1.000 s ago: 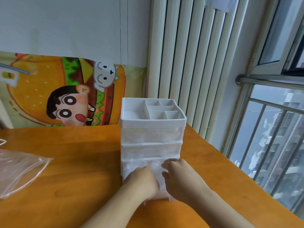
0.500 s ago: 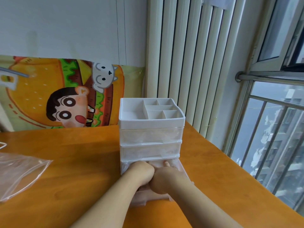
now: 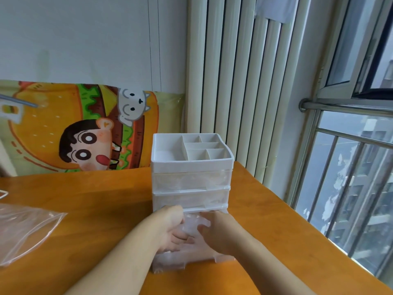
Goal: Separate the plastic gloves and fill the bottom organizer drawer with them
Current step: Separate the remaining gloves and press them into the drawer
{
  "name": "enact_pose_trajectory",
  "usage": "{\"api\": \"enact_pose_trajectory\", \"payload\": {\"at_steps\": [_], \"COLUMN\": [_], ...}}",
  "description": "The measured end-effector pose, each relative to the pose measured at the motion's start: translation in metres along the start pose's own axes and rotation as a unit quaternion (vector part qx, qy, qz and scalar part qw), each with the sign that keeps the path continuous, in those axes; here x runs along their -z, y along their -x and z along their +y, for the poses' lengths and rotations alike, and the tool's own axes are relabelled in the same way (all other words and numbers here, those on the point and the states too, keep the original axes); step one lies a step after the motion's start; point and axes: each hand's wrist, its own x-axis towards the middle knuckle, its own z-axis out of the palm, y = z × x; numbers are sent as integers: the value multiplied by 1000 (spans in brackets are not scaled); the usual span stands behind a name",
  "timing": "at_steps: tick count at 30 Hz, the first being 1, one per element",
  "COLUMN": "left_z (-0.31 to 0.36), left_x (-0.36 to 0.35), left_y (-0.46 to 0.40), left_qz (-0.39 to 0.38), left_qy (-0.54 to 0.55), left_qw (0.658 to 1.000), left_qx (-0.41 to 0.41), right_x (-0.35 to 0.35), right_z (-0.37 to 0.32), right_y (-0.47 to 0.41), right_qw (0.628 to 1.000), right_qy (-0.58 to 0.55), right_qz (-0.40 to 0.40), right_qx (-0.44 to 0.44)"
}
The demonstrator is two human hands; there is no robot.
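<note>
Your left hand and right hand are now parting, fingers loosely spread and pressing the plastic gloves down inside the pulled-out bottom drawer, so filling is nearing completion.

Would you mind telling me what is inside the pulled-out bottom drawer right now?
Thin clear plastic gloves lie in the bottom drawer, with the left hand and right hand over them. The hands cover much of the inside, so how full it is cannot be seen.

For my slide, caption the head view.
Both hands press clear gloves into the organizer's open bottom drawer.
</note>
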Motion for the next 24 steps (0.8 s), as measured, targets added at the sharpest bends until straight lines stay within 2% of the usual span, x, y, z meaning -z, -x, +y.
{"api": "enact_pose_trajectory", "payload": {"at_steps": [2, 4, 6, 8, 11, 14, 17, 21, 24], "left_z": [-1, -2, -11, -25, -45, -59, -65, -64, -67], "left_x": [5, 6, 4, -3, -14, -22, -20, -14, -13], "left_y": [10, 23, 36, 53, 67, 64, 56, 51, 53], "left_qz": [13, 62, 131, 206, 194, 163, 147, 128, 145], "left_qy": [-33, -121, -263, -358, -421, -495, -529, -519, -492], "left_qw": [999, 987, 941, 869, 796, 758, 749, 769, 780], "left_qx": [-23, -86, -167, -274, -390, -393, -370, -350, -357], "right_x": [2, 6, 9, 11, 10, 0, -2, 4, 6], "right_z": [3, 4, 7, 11, 19, 26, 29, 30, 33], "right_y": [10, 18, 24, 30, 36, 41, 43, 45, 52], "right_qw": [998, 995, 991, 982, 963, 961, 974, 982, 979], "right_qy": [39, 60, 78, 103, 114, 159, 130, 87, 106], "right_qz": [37, 63, 82, 124, 190, 154, 98, 47, 60], "right_qx": [26, 46, 66, 97, 152, 167, 160, 159, 166]}}
